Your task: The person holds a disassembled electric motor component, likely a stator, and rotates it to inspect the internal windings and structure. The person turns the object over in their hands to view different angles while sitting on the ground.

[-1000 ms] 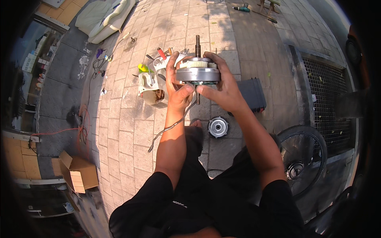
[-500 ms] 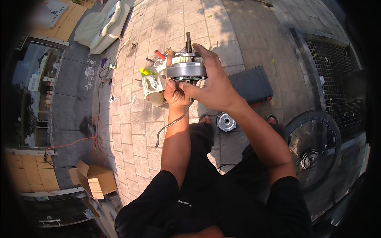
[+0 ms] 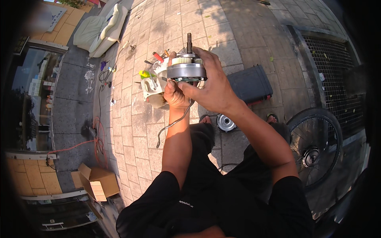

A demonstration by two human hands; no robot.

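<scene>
Held up in front of me is a geared hub motor core (image 3: pixel 186 71), a silver ring with pale gear teeth above it, a steel axle upright on top and a dark cable trailing from below. My left hand (image 3: pixel 176 93) grips it from beneath and along its left side. Curled around its right side is my right hand (image 3: pixel 210 79), thumb under the ring and fingers near the top. Beyond the hands, a cut white plastic container (image 3: pixel 152 87) carries tools, among them a red-handled one (image 3: pixel 158 57) and a yellow-green one (image 3: pixel 145 74).
A round silver hub cover (image 3: pixel 226 122) lies on the paving between my feet. To the right are a black toolbox (image 3: pixel 250 84) and a spoked wheel (image 3: pixel 311 152). An open cardboard box (image 3: pixel 104 181), an orange cord (image 3: pixel 97 139) and a pale sofa (image 3: pixel 99 33) are at left.
The hands and the motor core stay nearly in place, both hands still around it. The surroundings shift slightly in the view.
</scene>
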